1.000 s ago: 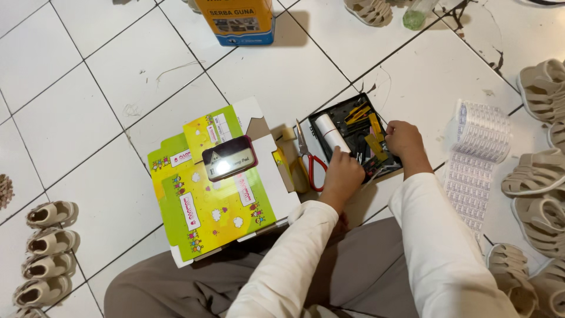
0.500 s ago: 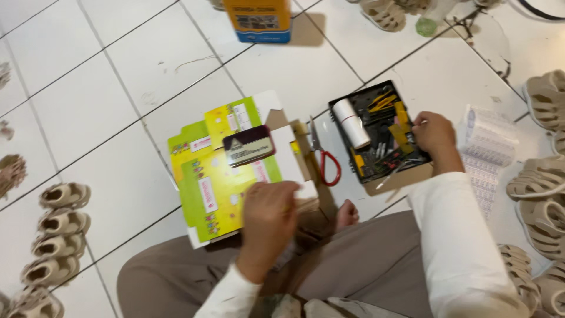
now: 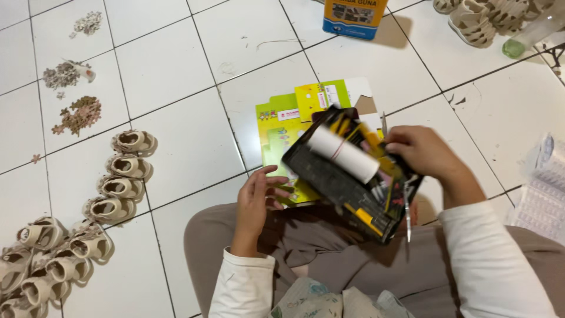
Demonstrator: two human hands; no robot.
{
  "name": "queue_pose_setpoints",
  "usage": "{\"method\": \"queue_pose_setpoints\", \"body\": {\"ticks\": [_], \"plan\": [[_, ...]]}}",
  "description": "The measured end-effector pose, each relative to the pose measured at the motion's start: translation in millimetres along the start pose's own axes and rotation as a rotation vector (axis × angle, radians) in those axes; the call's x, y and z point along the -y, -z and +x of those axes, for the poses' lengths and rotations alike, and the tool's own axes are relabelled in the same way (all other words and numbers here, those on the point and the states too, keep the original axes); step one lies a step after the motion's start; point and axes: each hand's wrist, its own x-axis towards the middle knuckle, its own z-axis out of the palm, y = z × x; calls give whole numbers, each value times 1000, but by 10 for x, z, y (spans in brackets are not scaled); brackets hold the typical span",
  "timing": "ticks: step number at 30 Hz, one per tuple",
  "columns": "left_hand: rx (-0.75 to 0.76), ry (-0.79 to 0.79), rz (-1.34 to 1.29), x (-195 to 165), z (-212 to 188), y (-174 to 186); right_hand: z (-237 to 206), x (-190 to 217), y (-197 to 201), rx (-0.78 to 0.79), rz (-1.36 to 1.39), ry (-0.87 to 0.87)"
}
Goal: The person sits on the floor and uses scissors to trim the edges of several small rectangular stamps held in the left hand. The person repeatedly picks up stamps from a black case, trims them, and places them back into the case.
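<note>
Motion blur smears the black tray (image 3: 353, 182), so the small tools packed inside it read only as yellow and dark streaks; a white roll (image 3: 344, 154) lying across the tray's upper part is the one item that shows clearly. The right hand (image 3: 421, 152) grips the tray by its far edge and holds it tilted above the person's lap, clear of the floor. Its fingertips are hidden behind the tray's rim. A thin metal tool (image 3: 407, 215) hangs down at the tray's right side, too blurred to name.

The left hand (image 3: 259, 197) is released, fingers loosely curled, holding nothing, just beside the tray's lower left corner.

Beneath the tray, a flattened green and yellow carton (image 3: 288, 132) lies on the white tiled floor (image 3: 176, 70), more than half covered; its printed patches are small white and red rectangles. At the top edge a yellow box with a blue base (image 3: 355, 16) is cut off by the frame. Rows of beige small sandals (image 3: 120, 176) run down the left side, the lowest ones cropped. White perforated sheets (image 3: 544, 188) at the right are cut off too.
</note>
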Motion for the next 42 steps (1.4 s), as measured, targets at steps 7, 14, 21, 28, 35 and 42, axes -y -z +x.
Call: {"method": "queue_pose_setpoints", "body": {"ticks": [7,14,21,28,35,42], "plan": [[192,100,-278,29,125,306,327,640,-410,112,-75,20],[104,203,-139,59,177,395,436,858,-464,0,-195,11],[146,259,-41,44,131,356,414,327,-214,-308,-2,-12],[80,199,59,65,20,377,-31,87,-670,-73,757,-361],[-87,-192,560,72,-103,139,-178,130,-856,-184,969,-358],[-274,-247,681,-81,-195,-74,-372,118,-1003,-288,731,-215]]}}
